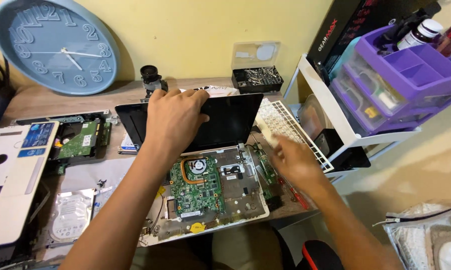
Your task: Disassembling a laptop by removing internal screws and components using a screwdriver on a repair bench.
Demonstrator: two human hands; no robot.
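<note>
An opened laptop sits on the desk with its black screen (230, 120) tilted up and its base (245, 212) stripped bare. A green circuit board (198, 187) with a copper heat pipe and a fan shows inside. My left hand (173, 120) grips the top edge of the screen. My right hand (295, 160) is blurred, hovering over the right side of the base near a white keyboard (290, 127) that leans beside the screen. Nothing shows in the right hand.
A blue wall clock (55, 45) leans at the back left. A hard drive (70, 215), a white laptop cover (10, 180) and another open case (80, 140) lie left. A screw box (258, 77) stands behind. A white rack with purple drawers (400, 85) stands right.
</note>
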